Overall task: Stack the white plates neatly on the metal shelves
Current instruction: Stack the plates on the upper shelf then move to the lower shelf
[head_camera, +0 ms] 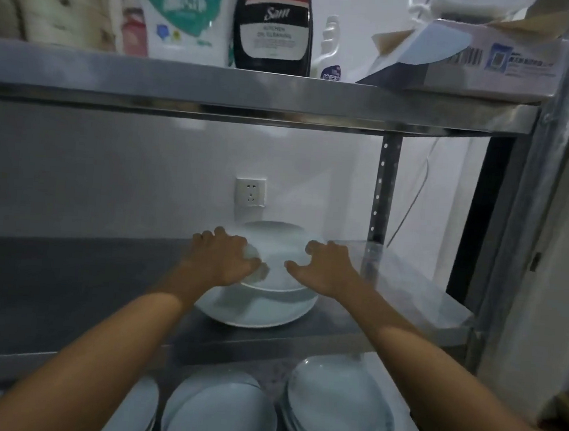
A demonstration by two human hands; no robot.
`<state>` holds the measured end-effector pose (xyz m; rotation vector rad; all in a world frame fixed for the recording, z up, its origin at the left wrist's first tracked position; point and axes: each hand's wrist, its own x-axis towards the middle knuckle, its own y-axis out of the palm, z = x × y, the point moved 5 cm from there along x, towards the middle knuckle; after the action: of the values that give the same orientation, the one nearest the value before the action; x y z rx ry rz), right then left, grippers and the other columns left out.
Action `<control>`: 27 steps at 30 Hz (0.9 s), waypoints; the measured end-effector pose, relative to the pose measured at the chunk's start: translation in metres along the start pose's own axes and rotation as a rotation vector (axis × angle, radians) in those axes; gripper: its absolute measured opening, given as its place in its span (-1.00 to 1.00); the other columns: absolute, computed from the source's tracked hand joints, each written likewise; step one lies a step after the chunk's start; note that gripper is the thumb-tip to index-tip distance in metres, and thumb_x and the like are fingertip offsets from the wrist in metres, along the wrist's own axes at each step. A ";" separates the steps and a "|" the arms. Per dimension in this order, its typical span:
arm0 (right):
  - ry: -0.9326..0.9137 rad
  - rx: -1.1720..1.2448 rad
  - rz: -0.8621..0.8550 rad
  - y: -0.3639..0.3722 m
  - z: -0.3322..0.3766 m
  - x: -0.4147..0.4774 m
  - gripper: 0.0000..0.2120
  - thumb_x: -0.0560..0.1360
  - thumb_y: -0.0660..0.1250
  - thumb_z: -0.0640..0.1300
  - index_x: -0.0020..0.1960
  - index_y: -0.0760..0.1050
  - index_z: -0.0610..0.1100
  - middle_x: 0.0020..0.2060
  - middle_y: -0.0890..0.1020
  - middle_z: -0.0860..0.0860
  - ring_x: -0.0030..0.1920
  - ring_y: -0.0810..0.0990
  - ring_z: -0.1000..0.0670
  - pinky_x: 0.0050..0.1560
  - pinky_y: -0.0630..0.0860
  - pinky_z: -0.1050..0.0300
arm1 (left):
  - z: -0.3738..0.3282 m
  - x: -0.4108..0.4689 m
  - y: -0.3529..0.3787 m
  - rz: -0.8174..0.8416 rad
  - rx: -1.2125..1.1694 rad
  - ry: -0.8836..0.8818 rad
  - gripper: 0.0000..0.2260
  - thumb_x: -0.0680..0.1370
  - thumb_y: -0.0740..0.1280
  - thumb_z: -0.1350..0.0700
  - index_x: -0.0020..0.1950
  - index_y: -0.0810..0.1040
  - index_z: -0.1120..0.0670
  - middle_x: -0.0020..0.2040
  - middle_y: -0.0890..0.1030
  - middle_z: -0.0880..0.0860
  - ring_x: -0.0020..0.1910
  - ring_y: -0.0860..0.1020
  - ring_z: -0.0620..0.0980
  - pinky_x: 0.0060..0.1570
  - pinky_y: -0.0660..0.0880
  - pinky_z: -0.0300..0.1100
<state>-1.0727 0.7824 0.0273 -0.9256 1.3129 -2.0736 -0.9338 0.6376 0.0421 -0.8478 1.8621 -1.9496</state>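
Note:
A stack of white plates [261,308] sits on the middle metal shelf [403,294], in front of a wall socket. The top white plate [278,249] lies on a wider plate beneath it. My left hand [224,261] grips the top plate's left rim, thumb on its upper face. Opposite it, my right hand [326,267] holds the right rim the same way, fingers curled over the far edge. Both forearms reach in over the shelf's front edge.
More stacks of white plates [338,409] [220,419] stand on the lower shelf. The upper shelf [218,86] carries cleaning bottles [274,22] and a cardboard box [479,60]. A perforated upright post [383,189] stands at the back right.

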 end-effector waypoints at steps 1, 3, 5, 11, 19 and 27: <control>-0.018 0.005 0.005 0.005 0.007 0.001 -0.34 0.50 0.17 0.33 0.36 0.40 -0.16 0.30 0.49 -0.18 0.33 0.37 -0.20 0.33 0.22 -0.06 | 0.009 -0.003 0.002 0.011 -0.004 -0.021 -0.42 0.53 0.10 -0.36 0.43 0.38 -0.07 0.38 0.37 0.22 0.29 0.38 0.28 0.26 0.27 0.09; -0.046 0.007 0.013 0.016 0.016 0.003 -0.31 0.47 0.16 0.35 0.35 0.41 -0.16 0.30 0.51 -0.16 0.34 0.38 -0.21 0.34 0.22 -0.05 | 0.022 -0.010 0.007 0.021 -0.026 -0.046 -0.43 0.54 0.12 -0.33 0.44 0.38 -0.05 0.36 0.38 0.23 0.28 0.39 0.27 0.26 0.30 0.08; -0.068 -0.015 0.032 0.024 0.021 0.001 -0.29 0.45 0.14 0.37 0.35 0.42 -0.15 0.28 0.53 -0.14 0.32 0.39 -0.20 0.32 0.23 -0.05 | 0.027 -0.019 0.011 0.018 -0.063 -0.038 -0.46 0.54 0.14 -0.31 0.39 0.43 -0.03 0.32 0.41 0.21 0.25 0.42 0.24 0.24 0.35 0.05; -0.078 -0.058 0.060 0.026 0.022 -0.007 -0.33 0.50 0.14 0.34 0.40 0.38 -0.12 0.29 0.55 -0.10 0.33 0.37 -0.19 0.33 0.18 -0.05 | 0.026 -0.032 0.025 0.069 -0.073 -0.008 -0.40 0.40 0.07 -0.43 0.20 0.49 -0.05 0.28 0.52 0.12 0.21 0.46 0.19 0.19 0.40 0.06; -0.116 0.012 0.020 0.029 0.031 -0.018 -0.34 0.45 0.18 0.37 0.41 0.42 0.01 0.19 0.61 -0.03 0.38 0.29 -0.16 0.31 0.32 0.01 | 0.023 -0.042 0.030 0.099 0.062 -0.046 -0.39 0.50 0.05 -0.43 0.42 0.34 -0.11 0.39 0.43 0.18 0.34 0.40 0.23 0.29 0.29 0.07; -0.217 -0.013 -0.121 0.022 0.043 -0.035 -0.31 0.49 0.15 0.38 0.52 0.24 0.09 0.58 0.14 -0.03 0.56 0.06 -0.14 0.51 0.08 -0.11 | 0.024 -0.066 0.006 -0.089 0.105 0.005 -0.32 0.52 0.02 -0.42 0.56 0.10 -0.12 0.57 0.10 0.19 0.52 0.15 0.24 0.42 0.17 0.14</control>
<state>-1.0160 0.7742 0.0103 -1.2248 1.1844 -1.9888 -0.8693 0.6570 0.0222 -0.9089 1.7355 -2.0841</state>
